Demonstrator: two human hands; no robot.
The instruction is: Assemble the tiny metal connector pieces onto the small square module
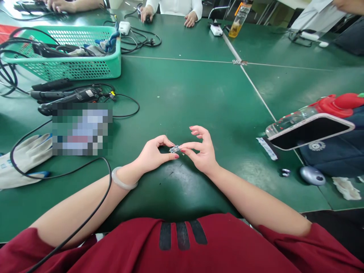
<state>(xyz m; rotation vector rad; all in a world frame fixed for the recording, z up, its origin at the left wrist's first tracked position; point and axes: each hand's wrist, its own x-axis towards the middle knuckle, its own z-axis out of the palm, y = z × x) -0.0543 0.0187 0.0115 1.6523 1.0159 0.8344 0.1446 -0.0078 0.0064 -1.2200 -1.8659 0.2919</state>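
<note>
A small circuit board (174, 149) is held just above the green table (182, 98), in front of my body. My left hand (153, 155) pinches it from the left, with the thumb below and the index finger above. From the right, my right hand (204, 153) closes thumb and index finger at the board's right edge, its other fingers raised. A tiny light-coloured bit (183, 154) shows by the right fingertips, too small to name. Small dark marks (171, 173) lie on the tabletop below the hands.
On the left are a green basket (85, 70) of cables and tools, black handheld tools (71, 98), a blurred-out object (82, 131) and a glove (28, 151). A phone (313, 131), bottle (295, 119) and mouse (312, 176) are right. A black cable (106, 189) crosses my left arm. People sit opposite.
</note>
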